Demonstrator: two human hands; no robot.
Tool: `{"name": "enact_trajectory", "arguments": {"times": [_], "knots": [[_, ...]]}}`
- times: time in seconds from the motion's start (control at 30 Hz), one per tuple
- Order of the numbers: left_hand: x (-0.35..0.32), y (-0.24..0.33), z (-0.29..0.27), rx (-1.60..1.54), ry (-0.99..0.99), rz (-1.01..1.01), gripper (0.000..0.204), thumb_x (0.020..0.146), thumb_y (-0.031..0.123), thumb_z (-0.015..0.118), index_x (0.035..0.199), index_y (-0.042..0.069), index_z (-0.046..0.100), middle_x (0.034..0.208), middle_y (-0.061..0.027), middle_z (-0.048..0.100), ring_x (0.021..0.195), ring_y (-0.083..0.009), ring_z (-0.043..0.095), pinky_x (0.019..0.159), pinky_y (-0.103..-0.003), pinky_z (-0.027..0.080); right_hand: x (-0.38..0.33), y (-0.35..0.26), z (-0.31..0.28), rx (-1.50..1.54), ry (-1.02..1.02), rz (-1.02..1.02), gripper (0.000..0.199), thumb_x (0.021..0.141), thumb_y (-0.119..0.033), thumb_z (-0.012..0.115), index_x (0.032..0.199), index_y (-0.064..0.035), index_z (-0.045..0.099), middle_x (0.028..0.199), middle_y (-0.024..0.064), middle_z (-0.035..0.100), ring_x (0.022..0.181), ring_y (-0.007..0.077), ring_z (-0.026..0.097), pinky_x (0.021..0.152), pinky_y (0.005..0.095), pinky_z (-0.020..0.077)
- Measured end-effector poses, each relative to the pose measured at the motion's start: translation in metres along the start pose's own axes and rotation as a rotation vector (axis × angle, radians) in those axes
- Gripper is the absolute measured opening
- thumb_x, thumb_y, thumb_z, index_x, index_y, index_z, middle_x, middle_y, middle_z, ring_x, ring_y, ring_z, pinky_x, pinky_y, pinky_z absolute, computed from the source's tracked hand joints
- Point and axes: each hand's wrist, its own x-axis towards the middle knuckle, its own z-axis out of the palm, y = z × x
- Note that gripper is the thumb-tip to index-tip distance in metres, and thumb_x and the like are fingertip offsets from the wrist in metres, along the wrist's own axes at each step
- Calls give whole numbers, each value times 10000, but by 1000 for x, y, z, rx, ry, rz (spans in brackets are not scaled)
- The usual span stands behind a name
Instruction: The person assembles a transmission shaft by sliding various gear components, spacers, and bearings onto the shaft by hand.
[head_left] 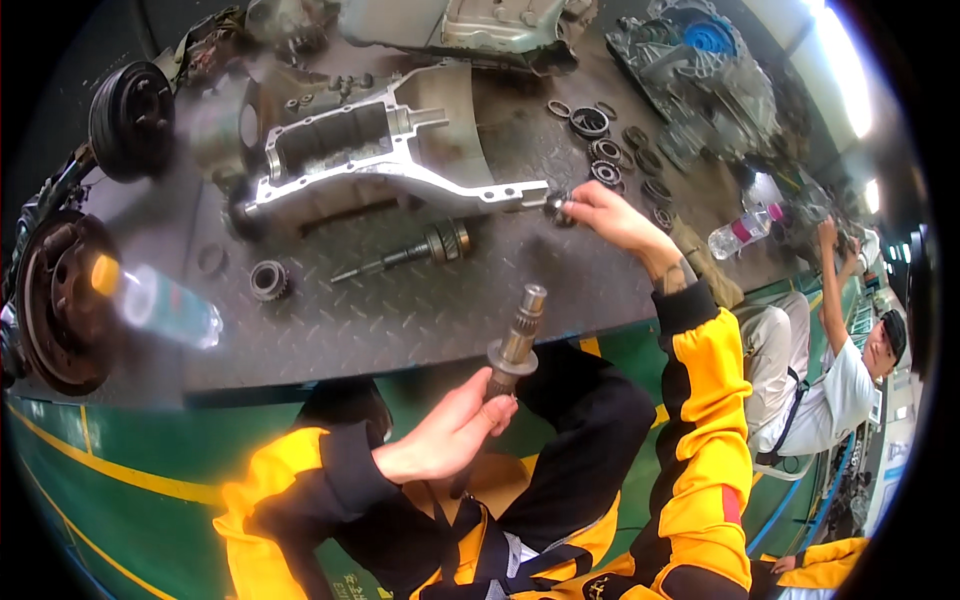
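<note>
My left hand is closed around the lower end of a splined metal shaft, held upright with its collar just above my fingers, in front of the table edge. Over the table, my right hand reaches forward, thumb and fingers closed on a small dark metal part. That part is beside the tip of a long open gearbox housing; its exact shape is hard to tell. Left of it, a second shaft with a gear lies on the metal tabletop, and a loose gear sits farther left.
Several gears and rings lie right of the housing. Brake drums and a plastic bottle stand at left. Another bottle lies at right, near a seated person. Larger casings fill the far side.
</note>
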Motion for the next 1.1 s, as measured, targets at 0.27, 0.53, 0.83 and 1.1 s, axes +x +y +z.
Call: {"name": "enact_trajectory", "arguments": {"times": [0.27,0.53,0.83,1.1], "knots": [[4,-7,3,-33,-24,30,167,1035,214,420,1057,48,418,924,-24,465,806,-108,451,769,-276,441,-56,-9,32,198,-153,310,433,885,-373,623,1105,-1,652,1029,114,654,986,220,584,880,314,437],[1,-6,3,52,-7,39,179,1035,230,420,1035,52,420,916,-19,466,793,-106,454,766,-269,431,-84,-2,39,-224,155,-69,509,833,-432,670,1109,-6,628,1041,180,617,1006,344,585,882,391,472],[5,-10,2,-4,29,18,142,1038,195,409,1037,53,420,912,-15,462,783,-102,442,754,-268,429,-97,0,83,-359,385,-220,543,755,-326,785,1116,33,596,1032,171,587,996,325,574,855,375,478],[5,-14,-1,158,47,2,112,1028,145,389,1067,47,426,901,-11,453,783,-99,430,739,-259,427,-121,-61,33,768,49,-289,228,852,-143,709,1002,14,638,846,-34,549,768,35,487,662,193,393]]}}
